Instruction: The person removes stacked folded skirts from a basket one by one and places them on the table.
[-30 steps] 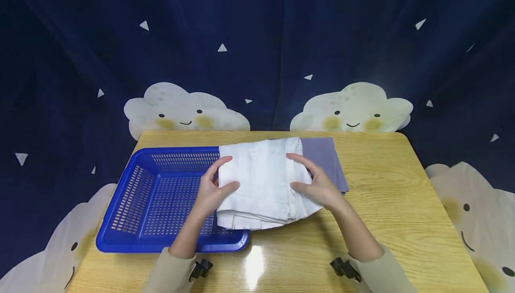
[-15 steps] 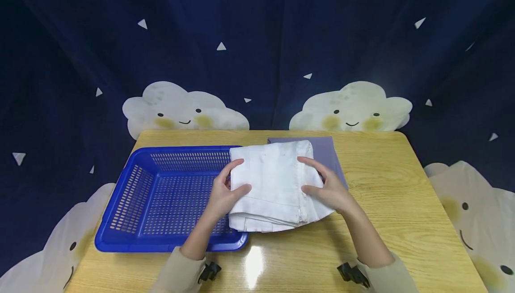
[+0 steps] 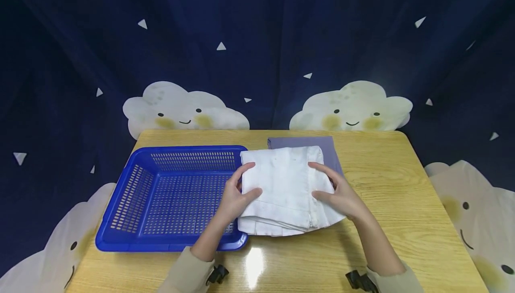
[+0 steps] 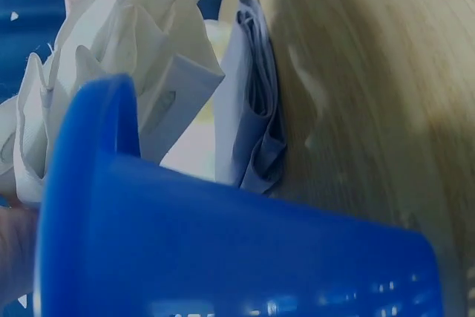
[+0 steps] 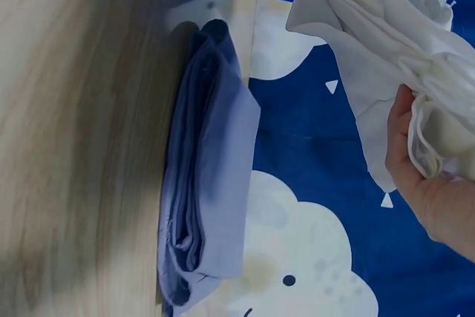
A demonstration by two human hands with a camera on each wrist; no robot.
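Observation:
Both hands grip a folded white garment (image 3: 281, 190) by its sides, thumbs on top and other fingers partly hidden beneath. My left hand (image 3: 234, 198) holds its left edge, close by the basket's right rim. On the opposite edge is my right hand (image 3: 341, 196); in the right wrist view its fingers curl under the cloth's loose layers (image 5: 364, 50). The garment is held up above the table, several layers thick. Behind and below it lies a folded purple cloth (image 3: 299, 142), partly covered from the head view. Seen from the right wrist, that purple cloth (image 5: 211, 183) rests flat on the table.
A blue plastic basket (image 3: 170, 203) with perforated walls stands on the left of the wooden table (image 3: 394, 203), nothing inside it. Its side wall (image 4: 245, 243) fills much of the left wrist view. A dark blue curtain (image 3: 257, 51) with cloud prints hangs behind.
Both hands have carried the white garment to the right and slightly toward the person, from overlapping the basket to beside its right rim. Basket and purple cloth stay put.

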